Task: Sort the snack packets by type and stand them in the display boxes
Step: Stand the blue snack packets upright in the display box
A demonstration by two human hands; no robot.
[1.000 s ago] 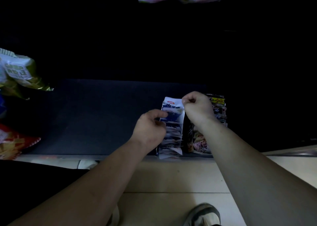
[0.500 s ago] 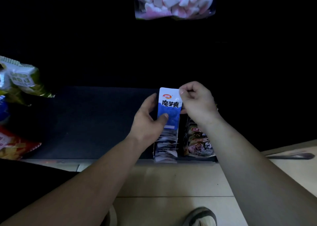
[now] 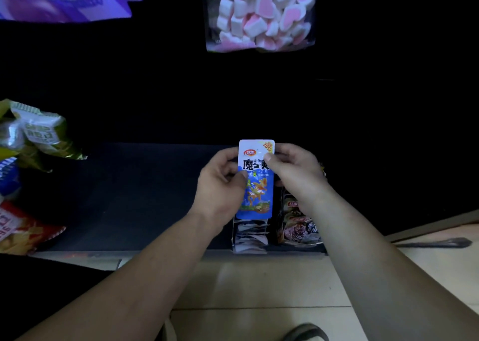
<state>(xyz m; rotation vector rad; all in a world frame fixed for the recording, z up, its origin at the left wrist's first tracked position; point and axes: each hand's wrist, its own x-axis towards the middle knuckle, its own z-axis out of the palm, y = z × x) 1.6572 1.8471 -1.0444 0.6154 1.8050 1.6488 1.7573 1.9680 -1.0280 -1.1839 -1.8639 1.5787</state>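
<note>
Flat blue-and-white foil snack packet (image 3: pixel 256 182), held upright over a narrow display box (image 3: pixel 234 233) of pale packets at the dark tabletop's (image 3: pixel 129 198) near edge. Left hand (image 3: pixel 220 185) and right hand (image 3: pixel 295 172) pinch its sides, fingers curled; dark brown packets (image 3: pixel 298 226) stand alongside.

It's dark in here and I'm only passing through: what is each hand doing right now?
Left hand: closed, holding the blue packet by its left edge.
Right hand: closed, pinching the same packet near its top right.
</note>
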